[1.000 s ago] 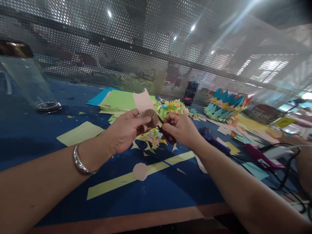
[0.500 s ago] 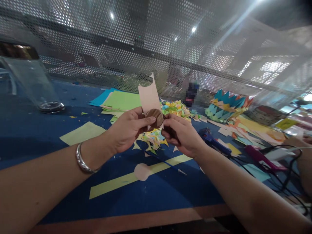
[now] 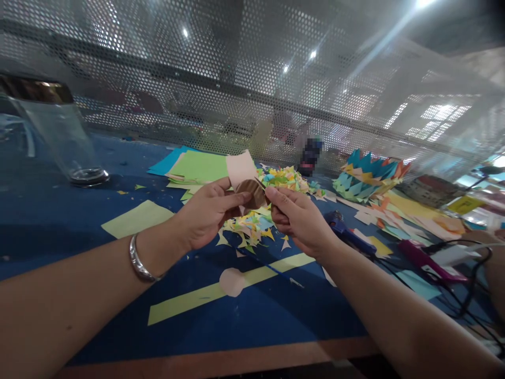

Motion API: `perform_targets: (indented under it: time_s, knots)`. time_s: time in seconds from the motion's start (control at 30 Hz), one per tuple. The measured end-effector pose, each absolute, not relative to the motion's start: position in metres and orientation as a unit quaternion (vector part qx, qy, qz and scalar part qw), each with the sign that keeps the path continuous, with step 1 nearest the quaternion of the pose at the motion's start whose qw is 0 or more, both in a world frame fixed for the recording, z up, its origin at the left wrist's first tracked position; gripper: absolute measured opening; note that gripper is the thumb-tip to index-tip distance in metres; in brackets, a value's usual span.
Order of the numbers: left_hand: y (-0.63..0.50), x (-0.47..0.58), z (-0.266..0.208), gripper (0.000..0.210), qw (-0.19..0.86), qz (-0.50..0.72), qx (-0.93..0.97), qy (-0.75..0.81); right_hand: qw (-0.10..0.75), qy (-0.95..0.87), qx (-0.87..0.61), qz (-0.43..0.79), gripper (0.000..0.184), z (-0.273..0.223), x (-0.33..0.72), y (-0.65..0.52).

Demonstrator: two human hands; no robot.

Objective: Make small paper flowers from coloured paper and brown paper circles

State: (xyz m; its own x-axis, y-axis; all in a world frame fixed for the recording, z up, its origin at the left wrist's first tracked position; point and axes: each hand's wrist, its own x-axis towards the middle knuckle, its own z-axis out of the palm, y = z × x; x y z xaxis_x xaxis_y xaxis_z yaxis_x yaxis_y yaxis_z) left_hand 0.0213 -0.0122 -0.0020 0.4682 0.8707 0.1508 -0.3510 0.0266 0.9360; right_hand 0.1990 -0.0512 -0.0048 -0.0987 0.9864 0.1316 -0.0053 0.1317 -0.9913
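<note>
My left hand is closed, pinching a pale pink paper strip with a round brown wood-grained disc laid against it. The thumb presses on the disc's face. My right hand is closed at the disc's right side. From its fingertips a thin dark pointed tool sticks out at the disc's upper right edge; its handle is hidden in the fingers. Below the hands, a pale pink paper circle rests on a long yellow-green paper strip. A thin blue stick lies across that strip.
Colourful paper scraps lie beneath and behind my hands. Stacked coloured sheets are behind on the left, near a glass jar. On the right are a blue glue gun, cables, a folded-paper ring and another person's arm.
The pink strip has tipped, so its upper part looks shorter. My right hand has turned slightly, and the thin tool's point now shows at the disc's upper edge.
</note>
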Motion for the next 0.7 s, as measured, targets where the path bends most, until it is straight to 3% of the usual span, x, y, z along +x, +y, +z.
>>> perform_targets:
  time_s: [0.7]
  knots:
    - [-0.007, 0.0155, -0.0071, 0.014, 0.694, 0.397, 0.57, 0.191, 0.487, -0.594, -0.44, 0.465, 0.041, -0.0034, 0.2073, -0.0504]
